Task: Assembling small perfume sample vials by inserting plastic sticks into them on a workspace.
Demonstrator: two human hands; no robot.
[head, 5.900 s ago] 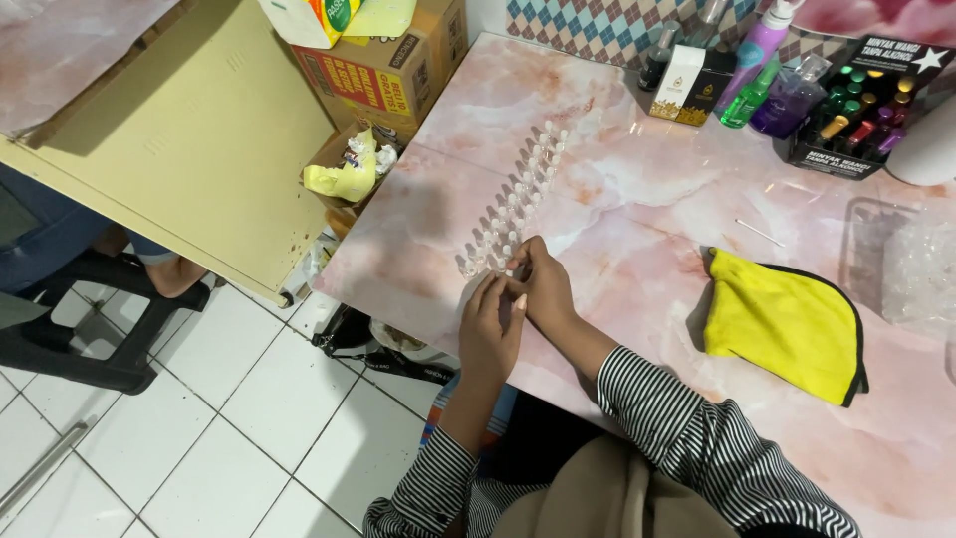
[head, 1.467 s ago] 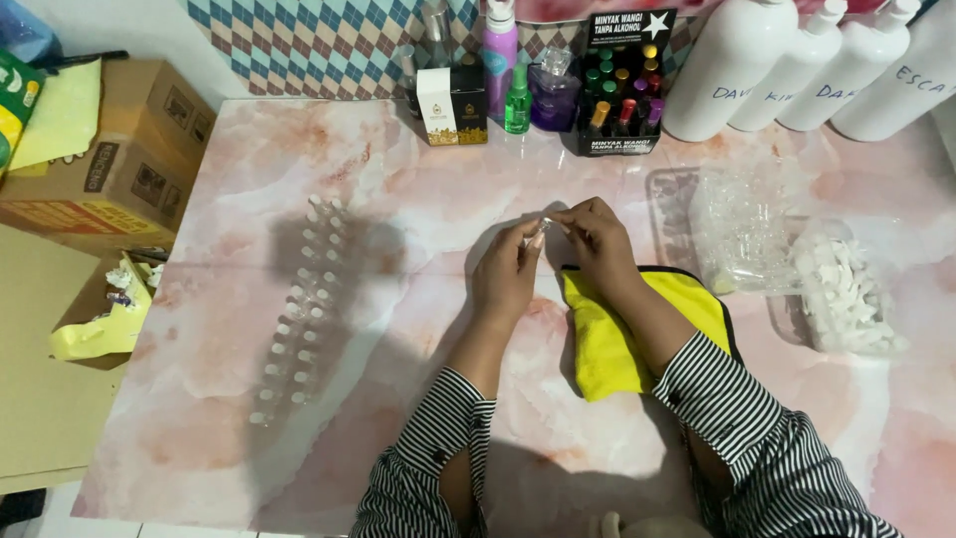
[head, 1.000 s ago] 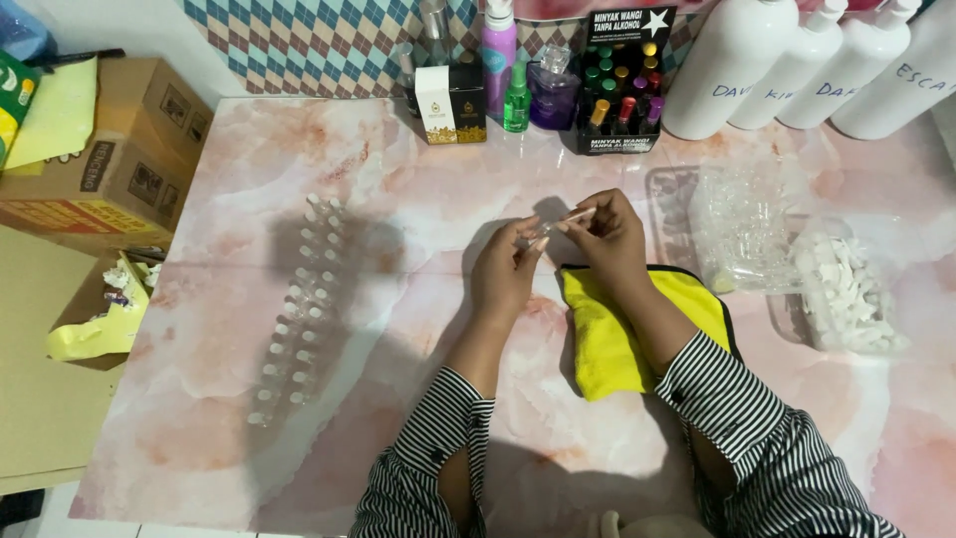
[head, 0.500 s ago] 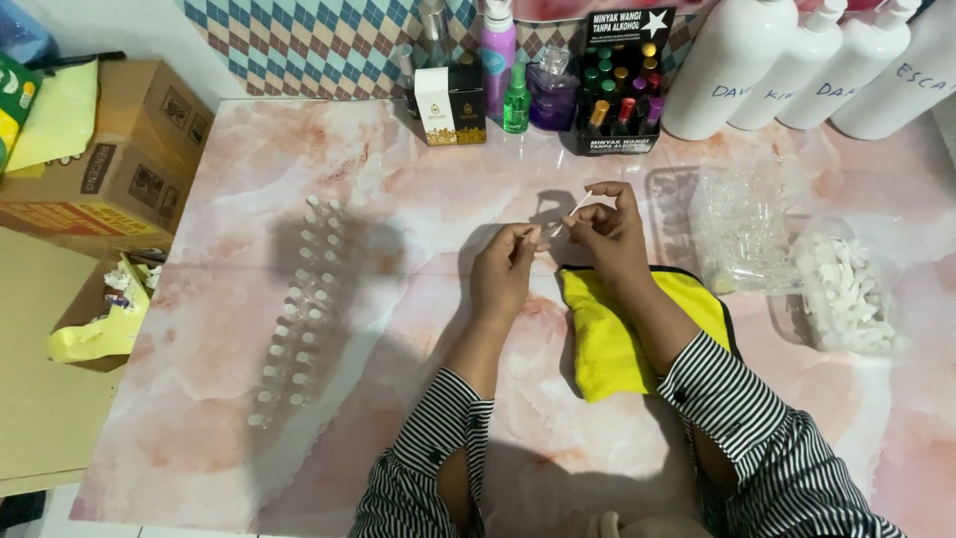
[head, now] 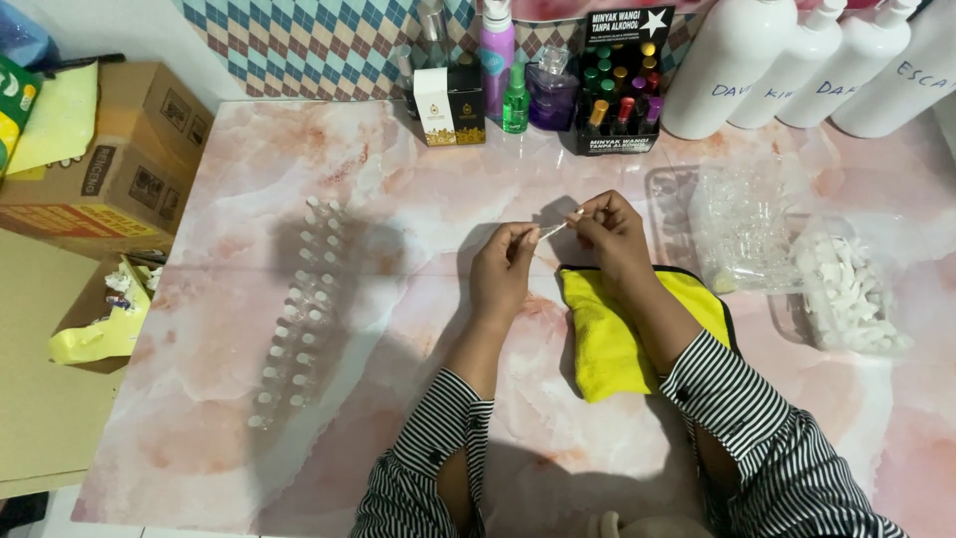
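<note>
over the middle of the pink marbled table (head: pixel 299 149), both hands meet above the surface; the left hand (head: pixel 503 269) has its fingers curled and its thumb and forefinger pinched on one end of a small clear vial (head: pixel 554 228), while the right hand (head: pixel 609 231) pinches the other end with its fingertips, the remaining fingers bent loosely; the vial lies nearly level between the two hands, raised off the table, too small to tell more about it; both forearms wear black-and-white striped sleeves (head: pixel 742 423); just under the right wrist lies a folded yellow cloth (head: pixel 617 339) with a dark edge, flat on the table; to the left, well apart from the hands, two long rows of small clear vials (head: pixel 299 309) stand upright in a slanting line; to the right sits a clear plastic tray (head: pixel 737 229) of transparent pieces, and beside it a clear bag of small white caps (head: pixel 846 294); along the back edge stand a dark display box of small coloured bottles (head: pixel 617 85), a green bottle (head: pixel 515 100), a purple glass bottle (head: pixel 553 95) and big white pump bottles (head: pixel 797 60); cardboard boxes (head: pixel 110 159) stand off the table's left side.
</note>
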